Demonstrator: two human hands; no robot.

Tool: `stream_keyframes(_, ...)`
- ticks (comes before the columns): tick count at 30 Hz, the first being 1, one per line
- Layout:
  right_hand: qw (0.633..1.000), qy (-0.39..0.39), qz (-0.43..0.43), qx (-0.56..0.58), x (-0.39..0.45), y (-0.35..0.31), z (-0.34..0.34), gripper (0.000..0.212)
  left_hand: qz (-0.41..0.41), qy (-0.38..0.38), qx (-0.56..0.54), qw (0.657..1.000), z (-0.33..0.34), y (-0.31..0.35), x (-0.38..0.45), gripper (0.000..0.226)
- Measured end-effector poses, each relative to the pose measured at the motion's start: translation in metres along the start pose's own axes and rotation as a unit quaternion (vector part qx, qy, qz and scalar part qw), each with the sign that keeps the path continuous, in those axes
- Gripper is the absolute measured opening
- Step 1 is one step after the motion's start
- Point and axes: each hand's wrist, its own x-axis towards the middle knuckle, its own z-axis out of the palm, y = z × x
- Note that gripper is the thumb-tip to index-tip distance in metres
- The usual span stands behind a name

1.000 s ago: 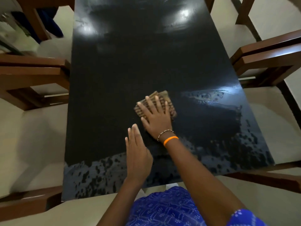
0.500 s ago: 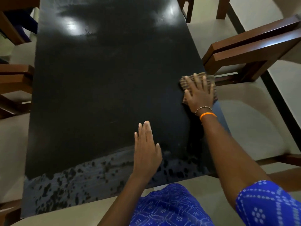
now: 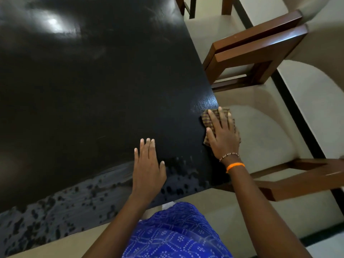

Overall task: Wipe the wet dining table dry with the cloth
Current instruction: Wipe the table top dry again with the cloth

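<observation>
Nearest the person, along the front edge of the dining table [image 3: 93,90], a band of water beads and streaks runs from the left corner toward the right, and it looks not yet wiped. The left hand [image 3: 148,167] lies flat on the tabletop at the inner border of that wet band, fingers straight and close together, holding nothing; it seems to brace the body. A little farther out and to the right, the right hand [image 3: 222,135] presses with spread, straight fingers on the folded checked cloth [image 3: 209,119], which sits at the table's right edge and hangs partly past it over the seat of a wooden chair [image 3: 260,53]. Beyond the hands the dark surface looks dull and dry up to a light reflection at the far end, so I judge the wiping to be well along, with a stroke at the right edge. The next move likely calls for drawing the cloth back and sweeping it along the near wet band, pressed flat so it soaks rather than smears
</observation>
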Motion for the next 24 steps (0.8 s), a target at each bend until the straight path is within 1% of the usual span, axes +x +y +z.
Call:
stream_keyframes(4, 1.0, 0.005, 0.017, -0.024, -0.024, -0.003, 0.005, 0.06, 0.001, -0.002, -0.034, 0.999, -0.003, -0.002, -0.002, 0.066)
stream_keyframes(10, 0.999, -0.01, 0.009, -0.048, -0.024, -0.049, 0.017, 0.061, 0.006, 0.012, -0.053, 0.999, -0.015, -0.024, -0.021, 0.061)
stream_keyframes(16, 0.993, -0.034, -0.097, -0.054, -0.048, -0.161, 0.045, 0.063, -0.03, 0.036, -0.044, 0.998, -0.033, -0.086, -0.057, 0.061)
stream_keyframes(20, 0.976, -0.057, -0.203, -0.047, -0.078, -0.25, 0.071, 0.064, -0.101, 0.065, -0.039, 0.992, -0.051, -0.145, -0.088, 0.061)
stream_keyframes(24, 0.956, -0.074, -0.282, -0.037, -0.112, -0.334, 0.097, 0.063, -0.179, 0.097, -0.043, 0.978, -0.07, -0.209, -0.124, 0.062)
